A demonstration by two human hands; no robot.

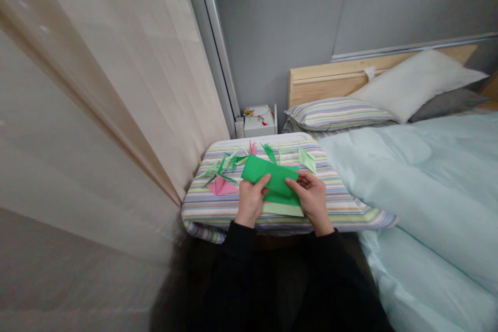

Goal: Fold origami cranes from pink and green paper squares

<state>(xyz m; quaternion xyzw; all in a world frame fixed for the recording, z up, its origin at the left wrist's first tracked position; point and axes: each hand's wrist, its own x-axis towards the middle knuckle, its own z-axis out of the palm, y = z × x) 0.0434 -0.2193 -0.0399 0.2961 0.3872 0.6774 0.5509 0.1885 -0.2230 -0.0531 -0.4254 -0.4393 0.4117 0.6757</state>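
A folded sheet of green paper (pixel 270 172) is held up between both hands, over the table. My left hand (pixel 251 198) pinches its lower left side, thumb on top. At its right end my right hand (pixel 312 197) grips it with thumb and fingers. Beneath it on the table lie more green paper (pixel 278 197) and a light green sheet (pixel 283 209). Folded paper cranes in green and pink surround it: a pink crane (pixel 221 185) to the left, a green crane (pixel 268 152) behind, and a pale green folded piece (pixel 307 160) at the back right.
The small table wears a striped cloth (pixel 334 199). Left of it hangs a beige curtain (pixel 155 88). A bed with a pale blue quilt (pixel 420 166) adjoins on the right. Behind stands a white cabinet (pixel 259 123) with small colourful items on top.
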